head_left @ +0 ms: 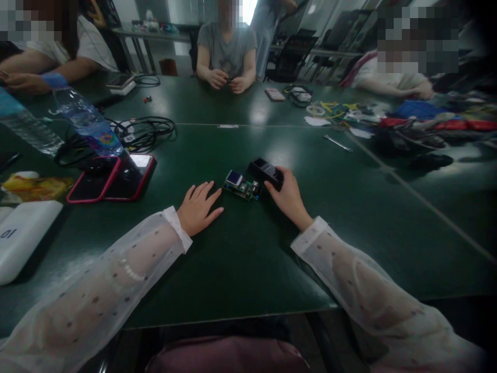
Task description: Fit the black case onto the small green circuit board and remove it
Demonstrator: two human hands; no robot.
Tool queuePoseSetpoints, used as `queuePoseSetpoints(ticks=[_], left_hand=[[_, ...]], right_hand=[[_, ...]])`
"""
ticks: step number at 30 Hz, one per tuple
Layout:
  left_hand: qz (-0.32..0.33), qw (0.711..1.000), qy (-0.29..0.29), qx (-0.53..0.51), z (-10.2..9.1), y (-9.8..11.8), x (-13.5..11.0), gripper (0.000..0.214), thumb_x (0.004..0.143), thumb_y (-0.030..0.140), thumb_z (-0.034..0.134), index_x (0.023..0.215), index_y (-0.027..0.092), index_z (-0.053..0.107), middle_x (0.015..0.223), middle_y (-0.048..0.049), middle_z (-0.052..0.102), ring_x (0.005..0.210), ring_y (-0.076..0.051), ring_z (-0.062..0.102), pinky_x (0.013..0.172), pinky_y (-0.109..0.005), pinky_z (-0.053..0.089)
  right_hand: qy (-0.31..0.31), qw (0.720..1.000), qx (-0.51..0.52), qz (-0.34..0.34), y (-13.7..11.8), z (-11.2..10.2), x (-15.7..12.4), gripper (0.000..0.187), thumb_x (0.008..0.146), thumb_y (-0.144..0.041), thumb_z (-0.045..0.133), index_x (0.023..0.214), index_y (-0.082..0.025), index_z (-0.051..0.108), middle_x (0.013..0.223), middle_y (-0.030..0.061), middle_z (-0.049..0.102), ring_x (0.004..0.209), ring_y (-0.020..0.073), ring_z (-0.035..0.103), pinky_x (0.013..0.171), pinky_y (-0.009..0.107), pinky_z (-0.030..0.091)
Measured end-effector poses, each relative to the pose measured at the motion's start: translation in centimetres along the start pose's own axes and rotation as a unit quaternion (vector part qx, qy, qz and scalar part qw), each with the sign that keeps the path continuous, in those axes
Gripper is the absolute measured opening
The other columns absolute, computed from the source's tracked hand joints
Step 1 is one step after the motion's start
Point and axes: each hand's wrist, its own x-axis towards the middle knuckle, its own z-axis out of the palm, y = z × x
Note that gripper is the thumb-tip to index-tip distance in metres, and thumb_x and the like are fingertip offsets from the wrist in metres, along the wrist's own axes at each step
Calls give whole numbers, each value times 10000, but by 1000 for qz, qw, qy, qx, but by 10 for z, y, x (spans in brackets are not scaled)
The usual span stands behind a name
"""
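A small green circuit board [244, 190] with a little square screen lies on the dark green table [233, 269]. My left hand [199, 207] rests flat on the table just left of the board, fingers spread and holding nothing. On the other side, my right hand [288, 199] grips the right end of a black rectangular case [266, 172], thumb in front and fingers behind. The case sits tilted beside the board's upper right; whether its underside touches the table I cannot tell.
Two red-edged phones [132, 178], a white box [29, 241], plastic bottles [87, 122] and black cables [155, 129] are on the left. A wrench [337, 143] lies to the right, near heaped wires [330, 109]. Several people sit around the table, one opposite [227, 52].
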Motion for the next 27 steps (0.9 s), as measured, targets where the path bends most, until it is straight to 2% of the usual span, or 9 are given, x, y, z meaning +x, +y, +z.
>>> queuePoseSetpoints(ticks=[8, 18, 27], left_hand=[[-1, 1000, -10, 10, -2, 1, 0, 584, 1014, 508, 338, 1484, 163, 375, 1570, -164, 309, 1450, -323, 273, 1161, -558, 232], [1, 1000, 5, 11, 1, 0, 0, 578, 1013, 520, 332, 1475, 177, 378, 1567, -144, 322, 1443, -323, 284, 1156, -561, 239], [-4, 1000, 4, 10, 0, 0, 0, 575, 1008, 517, 346, 1474, 183, 388, 1568, -128, 323, 1454, -335, 251, 1161, -570, 227]], right_hand=[[-20, 999, -37, -16, -2, 1, -1, 567, 835, -305, 589, 1355, -132, 440, 1290, 194, 551, 1186, 368, 532, 1013, 581, 437], [-39, 995, -89, -27, -7, -1, -3, 595, 851, -316, 544, 1386, -94, 408, 1317, 220, 538, 1187, 386, 519, 970, 582, 458], [-39, 995, -84, -24, -4, 1, -3, 603, 853, -319, 553, 1403, -126, 395, 1327, 203, 527, 1190, 385, 514, 961, 602, 456]])
